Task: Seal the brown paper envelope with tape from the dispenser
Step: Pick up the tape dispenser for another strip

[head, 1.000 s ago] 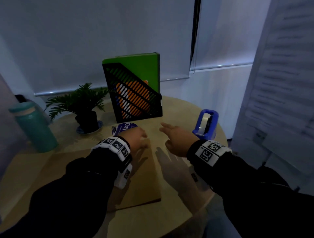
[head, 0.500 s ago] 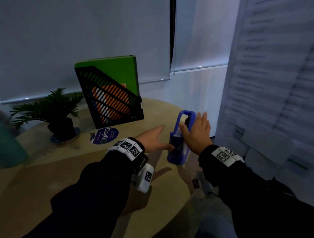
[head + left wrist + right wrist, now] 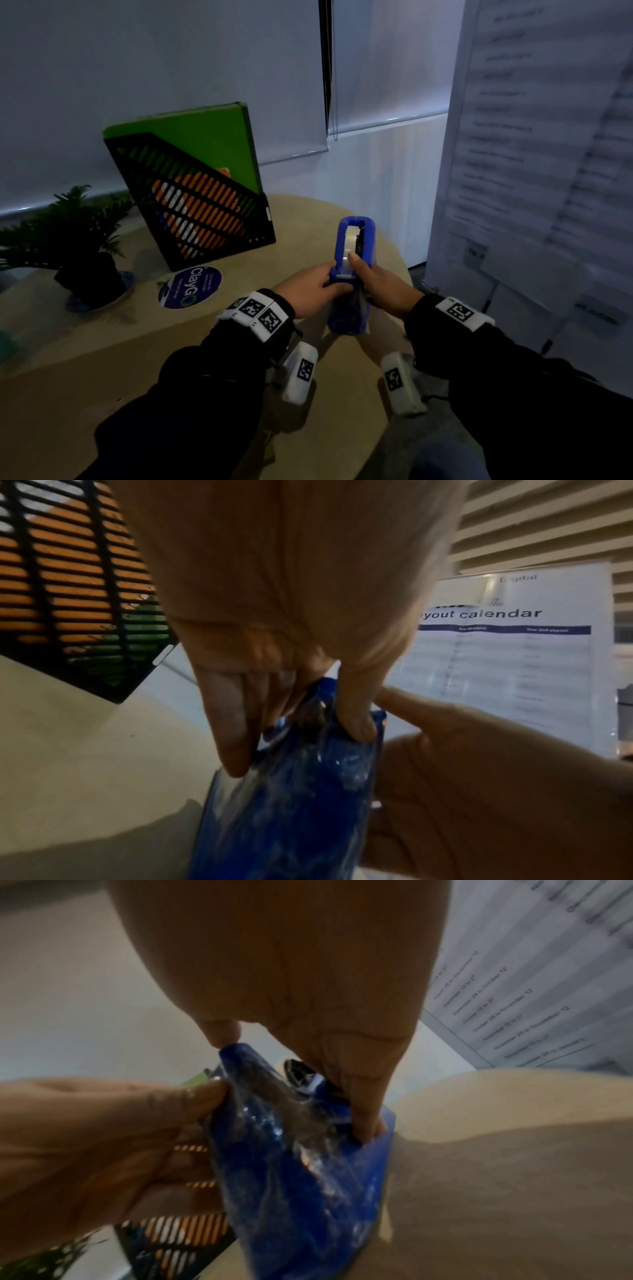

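Observation:
The blue tape dispenser (image 3: 352, 308) stands on end near the right edge of the round table (image 3: 301, 222), its clear tape roll facing me. My left hand (image 3: 325, 284) grips its upper part from the left, with fingers and thumb curled on the blue body (image 3: 291, 804). From the right, my right hand (image 3: 363, 274) holds it with one digit laid on the tape roll, and its fingers press the blue shell (image 3: 301, 1191). The brown envelope (image 3: 85, 394) lies flat under my left forearm, mostly hidden by the sleeve.
A black mesh file holder (image 3: 191, 205) with green and orange folders stands at the back. A round purple sticker (image 3: 190, 287) and a potted plant (image 3: 78, 246) sit to the left. A printed calendar board (image 3: 531, 154) stands close on the right, past the table's edge.
A second ago both hands hovered free over the envelope, with the dispenser further right. They reached it half a second ago and now both grip it.

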`<state>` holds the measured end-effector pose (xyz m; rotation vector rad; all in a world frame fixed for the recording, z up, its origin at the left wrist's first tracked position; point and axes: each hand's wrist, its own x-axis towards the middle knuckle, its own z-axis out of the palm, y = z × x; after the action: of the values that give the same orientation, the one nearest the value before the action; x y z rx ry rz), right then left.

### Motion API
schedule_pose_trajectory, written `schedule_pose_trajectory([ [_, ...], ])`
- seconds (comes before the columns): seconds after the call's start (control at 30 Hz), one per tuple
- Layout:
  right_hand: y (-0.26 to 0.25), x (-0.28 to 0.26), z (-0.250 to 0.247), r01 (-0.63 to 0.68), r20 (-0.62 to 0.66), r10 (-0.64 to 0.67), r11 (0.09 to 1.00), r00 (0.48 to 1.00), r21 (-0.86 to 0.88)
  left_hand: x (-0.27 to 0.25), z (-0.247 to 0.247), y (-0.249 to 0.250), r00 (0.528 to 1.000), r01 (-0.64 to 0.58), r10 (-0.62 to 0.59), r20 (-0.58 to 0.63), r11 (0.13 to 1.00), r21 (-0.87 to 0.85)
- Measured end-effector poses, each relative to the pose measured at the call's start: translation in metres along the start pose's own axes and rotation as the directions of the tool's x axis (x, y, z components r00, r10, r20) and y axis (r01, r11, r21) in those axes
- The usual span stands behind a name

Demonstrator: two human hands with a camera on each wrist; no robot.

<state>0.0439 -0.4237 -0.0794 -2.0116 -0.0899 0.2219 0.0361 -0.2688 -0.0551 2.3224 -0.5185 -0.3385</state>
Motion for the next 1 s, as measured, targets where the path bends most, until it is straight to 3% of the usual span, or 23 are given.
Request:
schedule_pose_trajectory([
  [0.13,-0.009,0.017,0.002,-0.04,0.045,0.037,0.997,0.998,0.062,0.013,-0.003,-0.013,0.995,0.015,-0.018,-0.095,0.999,-0.033],
  [0.37,-0.017,0.058,0.008,-0.159,0.058,0.149,0.891,0.987,0.426,0.044,-0.021,-0.031,0.98,0.074,-0.086,-0.181,0.994,-0.075],
  [0.43,-0.019,0.065,0.009,-0.142,0.021,0.144,0.915,0.989,0.377,0.051,-0.029,-0.033,0.981,0.095,-0.105,-0.165,0.993,-0.072],
  [0.5,-0.022,0.067,0.006,-0.108,-0.049,0.115,0.985,0.992,0.133,0.059,-0.036,-0.036,0.985,0.103,-0.109,-0.132,0.993,-0.053],
  [0.57,-0.023,0.067,0.002,-0.094,-0.095,0.091,0.995,0.991,-0.036,0.064,-0.042,-0.04,0.987,0.098,-0.103,-0.127,0.994,-0.047],
  [0.67,-0.021,0.075,0.002,-0.162,0.014,0.161,0.978,0.987,0.129,0.073,-0.039,-0.047,0.979,0.092,-0.108,-0.176,0.991,-0.098],
  [0.73,-0.021,0.086,0.004,-0.167,0.019,0.167,0.964,0.986,0.207,0.081,-0.035,-0.052,0.961,0.106,-0.136,-0.243,0.986,-0.131],
  [1.0,-0.04,0.122,0.003,-0.176,-0.001,0.181,0.96,0.983,0.217,0.119,-0.044,-0.054,0.896,0.225,-0.225,-0.382,0.973,-0.045],
])
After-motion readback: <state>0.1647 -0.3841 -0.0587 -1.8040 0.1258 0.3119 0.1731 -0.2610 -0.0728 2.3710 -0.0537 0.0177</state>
